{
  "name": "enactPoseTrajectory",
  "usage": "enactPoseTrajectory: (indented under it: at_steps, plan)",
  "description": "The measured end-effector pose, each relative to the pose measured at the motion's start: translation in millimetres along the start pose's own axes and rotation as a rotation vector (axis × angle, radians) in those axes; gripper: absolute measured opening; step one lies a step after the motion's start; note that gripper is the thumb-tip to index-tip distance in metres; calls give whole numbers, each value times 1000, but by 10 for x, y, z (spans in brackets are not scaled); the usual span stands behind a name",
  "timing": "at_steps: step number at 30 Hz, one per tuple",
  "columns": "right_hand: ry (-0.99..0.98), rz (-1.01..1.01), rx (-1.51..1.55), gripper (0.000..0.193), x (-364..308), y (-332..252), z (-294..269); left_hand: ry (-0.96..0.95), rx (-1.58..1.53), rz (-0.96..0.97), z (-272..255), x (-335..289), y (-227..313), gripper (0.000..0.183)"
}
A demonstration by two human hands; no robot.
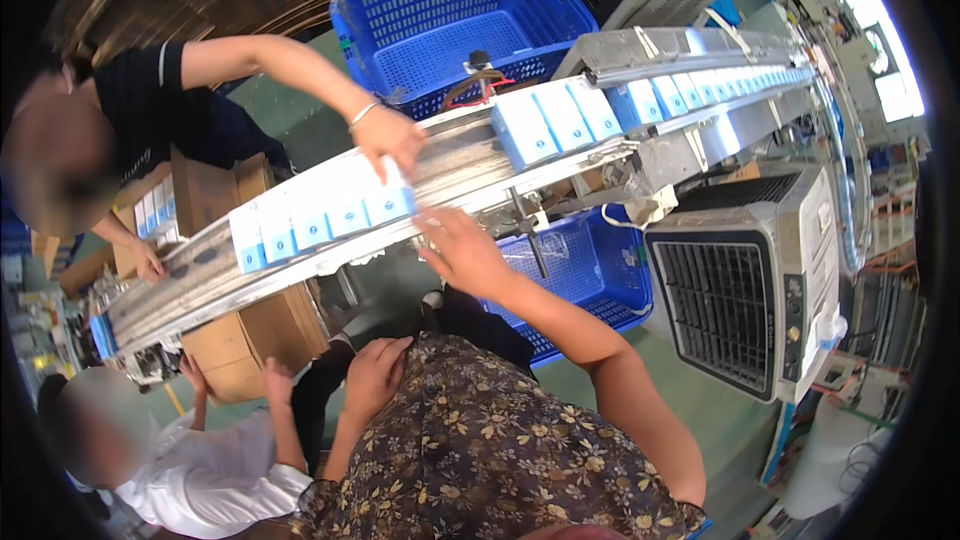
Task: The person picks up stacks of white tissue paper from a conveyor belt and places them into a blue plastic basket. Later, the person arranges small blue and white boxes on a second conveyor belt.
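the long shiny metal belt [200,275] carries a row of small blue and white card boxes [318,215]. the right hand [462,252] reaches its near edge, fingers spread wide, holding nothing. the left hand [375,375] rests half curled on the flowery lap; its grip is hard to see.

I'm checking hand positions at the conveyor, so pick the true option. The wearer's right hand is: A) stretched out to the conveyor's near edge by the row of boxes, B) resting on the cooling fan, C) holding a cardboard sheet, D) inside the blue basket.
A: the right hand reaches, fingers spread, to the conveyor edge just below the row of boxes, holding nothing.
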State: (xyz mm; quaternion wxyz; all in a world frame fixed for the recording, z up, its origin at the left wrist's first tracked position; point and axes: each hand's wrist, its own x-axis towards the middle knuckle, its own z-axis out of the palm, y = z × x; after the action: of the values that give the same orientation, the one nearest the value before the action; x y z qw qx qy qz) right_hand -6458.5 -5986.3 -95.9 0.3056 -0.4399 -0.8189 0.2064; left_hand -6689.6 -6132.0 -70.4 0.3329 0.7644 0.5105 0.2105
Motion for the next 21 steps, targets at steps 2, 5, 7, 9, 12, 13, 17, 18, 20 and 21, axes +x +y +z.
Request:
enactPoseTrajectory:
  at_steps: [2, 5, 7, 9, 12, 13, 17, 18, 20, 21]
  plan:
    - [-95, -91, 131, 35, -324, 114, -100, 8, -151, -262, 66, 17, 136, 26]
    - [-103, -97, 19, 27, -652, 514, -453, 50, -7, -207, 32, 290, 30, 21]
    - [15, -91, -132, 25, -673, 809, -744, 21, -203, -269, -22, 556, 37, 19]
    - [312, 13, -321, 25, -640, 1482, -894, 56, -220, -169, -41, 982, -3, 17]
    - [422, 199, -585, 37, -122, 1854, -1323, 135, -206, -188, 65, 1842, -48, 22]
    - [323, 256, -611, 42, -16, 1901, -1347, 117, -335, -213, 160, 2094, -228, 31]
    - [-2, 588, -419, 68, 198, 1950, -1337, 111, -246, -353, 394, 2862, -351, 65]
    - [-45, 646, -308, 71, 185, 1989, -1312, 108, -357, -457, 432, 2956, -268, 74]
    - [-92, 654, -154, 84, 229, 1918, -1231, 116, -275, -447, 534, 3074, -345, 80]
    - [-103, 650, -126, 85, 288, 1797, -1141, 194, -173, -377, 599, 3065, -365, 79]
